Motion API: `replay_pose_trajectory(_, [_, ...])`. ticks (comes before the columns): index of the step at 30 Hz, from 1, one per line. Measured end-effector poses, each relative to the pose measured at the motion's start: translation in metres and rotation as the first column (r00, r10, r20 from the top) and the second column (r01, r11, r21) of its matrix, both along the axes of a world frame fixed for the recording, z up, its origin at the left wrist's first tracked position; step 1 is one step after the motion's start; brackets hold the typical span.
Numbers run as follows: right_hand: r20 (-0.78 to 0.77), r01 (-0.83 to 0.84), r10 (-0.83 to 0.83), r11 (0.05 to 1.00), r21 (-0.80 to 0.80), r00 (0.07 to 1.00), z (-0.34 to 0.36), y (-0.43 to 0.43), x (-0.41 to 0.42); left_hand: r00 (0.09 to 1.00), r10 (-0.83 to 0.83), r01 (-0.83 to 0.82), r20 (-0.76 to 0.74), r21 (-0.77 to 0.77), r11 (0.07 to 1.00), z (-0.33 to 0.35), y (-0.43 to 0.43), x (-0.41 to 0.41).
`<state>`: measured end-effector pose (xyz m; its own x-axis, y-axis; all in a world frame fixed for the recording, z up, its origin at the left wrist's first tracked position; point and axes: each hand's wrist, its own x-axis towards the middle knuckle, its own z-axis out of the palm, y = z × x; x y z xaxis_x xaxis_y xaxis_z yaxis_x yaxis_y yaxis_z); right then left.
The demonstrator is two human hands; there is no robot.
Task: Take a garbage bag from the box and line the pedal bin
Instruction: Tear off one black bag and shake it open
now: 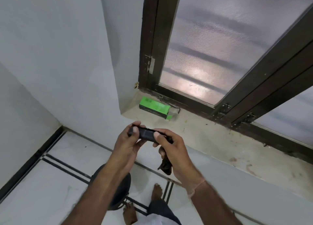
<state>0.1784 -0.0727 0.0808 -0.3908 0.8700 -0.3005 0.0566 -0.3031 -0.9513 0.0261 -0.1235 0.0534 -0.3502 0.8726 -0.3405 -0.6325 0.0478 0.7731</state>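
Note:
A black roll of garbage bags (147,134) is held in front of me by both hands. My left hand (128,144) grips its left end with thumb on top. My right hand (172,150) pinches the right end, and a loose black bag end (165,168) hangs below its palm. The green garbage bag box (154,107) lies on its side on the stone window sill (211,140), its right flap open. The black pedal bin (122,187) stands on the floor below my left forearm, mostly hidden by it.
A dark-framed window (211,43) with frosted panes rises behind the sill. A white wall (59,55) fills the left. The pale tiled floor (50,182) has black stripes. My bare feet (157,193) stand beside the bin.

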Motion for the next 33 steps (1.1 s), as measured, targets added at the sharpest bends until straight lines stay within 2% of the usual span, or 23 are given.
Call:
replay_pose_trajectory(2, [-0.01,0.071,-0.071,0.997,0.005,0.997,-0.004,0.014,0.008,0.964,-0.079,0.06,-0.254,-0.084,0.995,-0.003,0.012,0.006])
replay_pose_trajectory(4, [0.001,0.176,-0.176,0.984,0.01,0.984,-0.008,0.032,0.019,0.852,-0.122,0.037,-0.509,-0.174,0.984,-0.006,0.027,0.009])
replay_pose_trajectory(6, [-0.005,0.265,-0.265,0.964,0.007,0.964,-0.017,0.057,0.037,0.658,-0.137,-0.03,-0.74,-0.208,0.978,-0.012,0.054,0.006])
replay_pose_trajectory(7, [-0.002,0.292,-0.292,0.956,0.006,0.956,-0.02,0.068,0.045,0.526,-0.154,-0.043,-0.837,-0.206,0.978,-0.015,0.068,0.001])
replay_pose_trajectory(9, [0.01,0.332,-0.332,0.943,0.009,0.943,-0.028,0.089,0.059,0.251,-0.23,-0.005,-0.94,-0.239,0.971,-0.025,0.101,-0.009])
replay_pose_trajectory(10, [0.02,0.344,-0.344,0.939,0.02,0.939,-0.031,0.096,0.062,0.155,-0.276,0.013,-0.948,-0.278,0.961,-0.03,0.115,-0.014])
replay_pose_trajectory(12, [0.038,0.358,-0.36,0.933,0.044,0.932,-0.037,0.11,0.065,0.06,-0.374,0.024,-0.925,-0.373,0.927,-0.038,0.14,-0.026])
replay_pose_trajectory(16, [0.056,0.387,-0.391,0.92,0.071,0.919,-0.056,0.136,0.065,0.044,-0.507,0.054,-0.861,-0.505,0.862,-0.049,0.167,-0.038])
replay_pose_trajectory(20, [0.102,0.352,-0.364,0.929,0.115,0.926,-0.072,0.149,0.064,0.117,-0.475,0.073,-0.872,-0.469,0.88,-0.057,0.168,-0.041])
replay_pose_trajectory(24, [0.182,0.17,-0.211,0.961,0.219,0.96,-0.07,0.155,0.07,0.197,-0.376,0.05,-0.905,-0.374,0.926,-0.059,0.161,-0.045])
replay_pose_trajectory(27, [0.221,0.044,-0.12,0.946,0.321,0.968,-0.063,0.162,0.073,0.228,-0.329,0.031,-0.916,-0.331,0.943,-0.056,0.154,-0.046])
replay_pose_trajectory(30, [0.249,-0.05,-0.063,0.905,0.422,0.966,-0.054,0.171,0.071,0.244,-0.309,0.013,-0.919,-0.316,0.949,-0.05,0.148,-0.045])
replay_pose_trajectory(33, [0.277,-0.14,-0.023,0.821,0.554,0.961,-0.044,0.182,0.067,0.227,-0.279,0.029,-0.933,-0.28,0.96,-0.046,0.144,-0.046])
